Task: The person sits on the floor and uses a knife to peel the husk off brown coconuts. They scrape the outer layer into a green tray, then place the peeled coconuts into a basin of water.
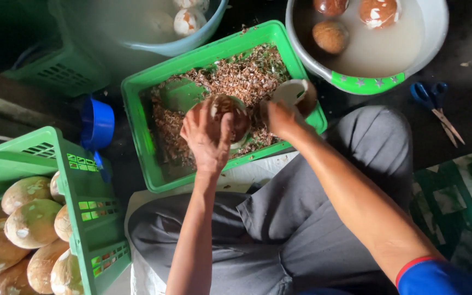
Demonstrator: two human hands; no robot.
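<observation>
My left hand (207,137) grips a brown, partly peeled coconut (230,112) over a green plastic crate (143,142) that is filled with brown shavings (236,76). My right hand (279,117) is closed on a tool beside the coconut; the tool itself is mostly hidden by the fingers. A pale piece of coconut shell (296,94) sits just past my right hand at the crate's right edge. I sit cross-legged in grey trousers (279,218) right behind the crate.
A green basket (83,218) of several unpeeled coconuts (23,229) stands at the lower left. A white basin (383,54) of cloudy water with coconuts is at the upper right, a blue tub (154,33) at the top. Blue scissors (435,106) and a blue cup (96,123) lie nearby.
</observation>
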